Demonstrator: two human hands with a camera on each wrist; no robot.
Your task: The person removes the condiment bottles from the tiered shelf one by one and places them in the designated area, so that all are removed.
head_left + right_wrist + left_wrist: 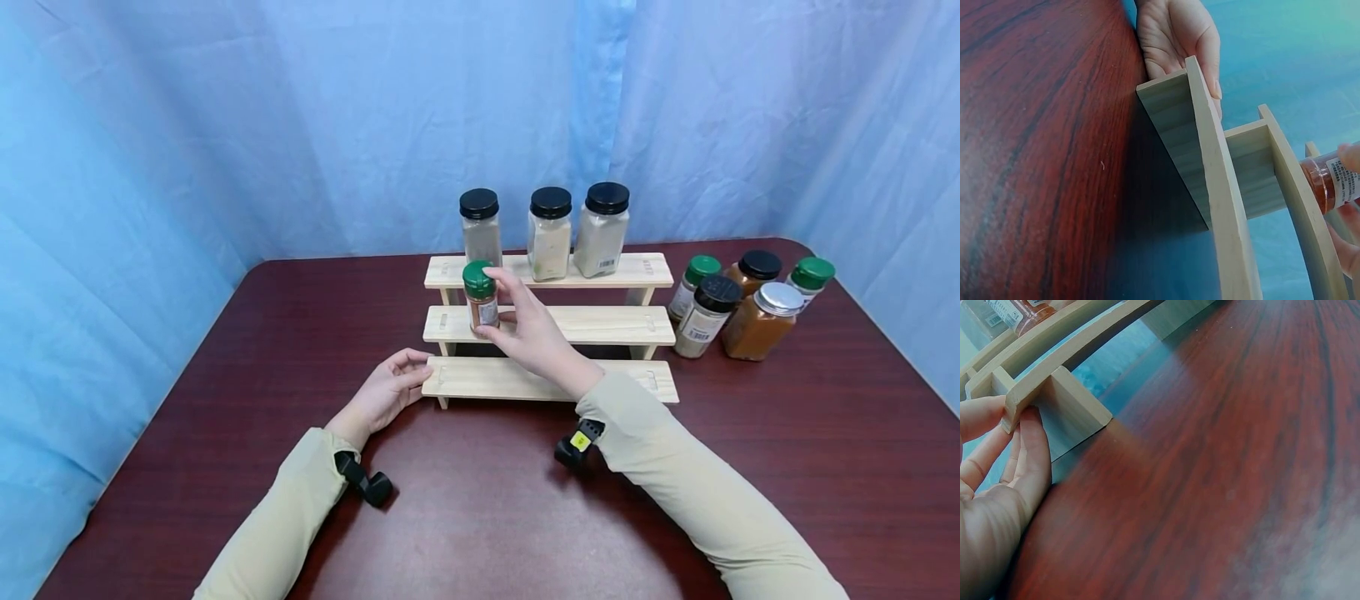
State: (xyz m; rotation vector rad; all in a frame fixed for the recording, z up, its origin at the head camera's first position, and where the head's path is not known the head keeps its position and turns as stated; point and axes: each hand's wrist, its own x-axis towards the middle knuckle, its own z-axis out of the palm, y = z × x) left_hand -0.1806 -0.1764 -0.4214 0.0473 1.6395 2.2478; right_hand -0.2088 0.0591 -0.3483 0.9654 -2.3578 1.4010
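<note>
A three-tier wooden rack (547,379) stands on the table. On the left part of its middle tier is a small spice jar (484,313) with a green lid and reddish-brown contents, upright. My right hand (528,329) holds this jar between thumb and fingers; in the right wrist view the jar's label (1342,181) shows beside the fingers. My left hand (386,392) grips the left end of the lowest tier. In the left wrist view its thumb lies over the board end (1019,403) and other fingers are beneath it.
On the top tier stand three black-lidded jars: one at left (482,237), one in the middle (550,242) and one at right (602,237). Several more spice jars cluster right of the rack, among them a silver-lidded jar (761,325). Blue curtains (420,125) hang behind the table (300,333).
</note>
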